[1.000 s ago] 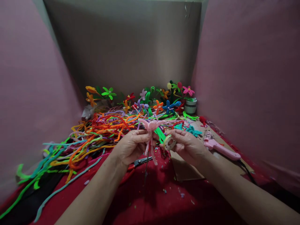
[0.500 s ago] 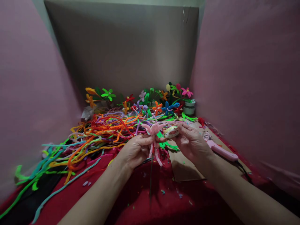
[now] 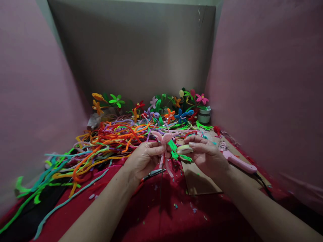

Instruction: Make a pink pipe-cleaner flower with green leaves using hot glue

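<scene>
Turned edge-on and lowered since the earlier frame: one tape roll [image 3: 184, 149], pinched in your right hand [image 3: 209, 154], near one pink flower [image 3: 164, 138], gripped in your left hand [image 3: 145, 160] above red cloth [image 3: 148, 211], petals [image 3: 157, 135] formed, pink ends [image 3: 168, 168] below hanging loose, seemingly unbound.

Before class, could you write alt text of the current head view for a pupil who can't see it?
A person's left hand pinches a pink fuzzy flower while the right hand holds a small pale roll beside it. Colorful fuzzy stems lie heaped beyond and to the left; on the right, a pink corded tool rests on brown cardboard.
</scene>
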A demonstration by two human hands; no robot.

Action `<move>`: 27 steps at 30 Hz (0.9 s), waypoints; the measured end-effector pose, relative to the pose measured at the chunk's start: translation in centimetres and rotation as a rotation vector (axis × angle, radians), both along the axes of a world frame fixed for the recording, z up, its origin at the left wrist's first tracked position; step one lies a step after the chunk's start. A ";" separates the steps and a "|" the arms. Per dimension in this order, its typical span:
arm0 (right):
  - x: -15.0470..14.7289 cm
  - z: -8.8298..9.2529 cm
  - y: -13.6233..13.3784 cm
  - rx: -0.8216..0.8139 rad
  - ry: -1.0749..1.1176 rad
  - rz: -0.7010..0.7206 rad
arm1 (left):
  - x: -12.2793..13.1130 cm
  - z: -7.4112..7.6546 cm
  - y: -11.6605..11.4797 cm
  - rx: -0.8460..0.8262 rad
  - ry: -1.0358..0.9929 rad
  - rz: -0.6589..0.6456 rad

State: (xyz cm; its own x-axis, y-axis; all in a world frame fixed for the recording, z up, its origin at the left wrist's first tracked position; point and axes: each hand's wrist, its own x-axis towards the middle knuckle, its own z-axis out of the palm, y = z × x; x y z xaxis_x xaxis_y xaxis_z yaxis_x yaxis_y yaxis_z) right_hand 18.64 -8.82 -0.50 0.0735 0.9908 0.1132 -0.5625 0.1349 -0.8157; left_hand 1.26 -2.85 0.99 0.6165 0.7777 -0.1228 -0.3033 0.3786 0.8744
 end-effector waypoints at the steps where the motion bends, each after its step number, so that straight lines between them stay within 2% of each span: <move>1: 0.0 -0.2 -0.2 -0.011 -0.015 0.033 | -0.1 0.1 -0.1 0.008 0.009 -0.001; 6: -0.7 -1.3 -0.7 -0.073 -0.051 0.128 | -0.2 0.1 -0.2 0.019 0.066 -0.084; 11: -1.5 -1.9 -0.2 -0.052 -0.138 0.224 | -0.3 -0.3 0.0 0.054 0.096 -0.134; 18: -1.6 -1.7 0.3 -0.030 -0.228 0.208 | -0.4 -0.3 0.2 0.055 0.100 -0.121; 24: -1.9 -1.5 0.3 -0.192 -0.065 0.188 | -0.4 -0.3 0.1 0.088 0.130 -0.123; 27: -1.9 -1.4 0.4 -0.238 -0.101 0.188 | -0.4 -0.4 0.1 0.109 0.157 -0.117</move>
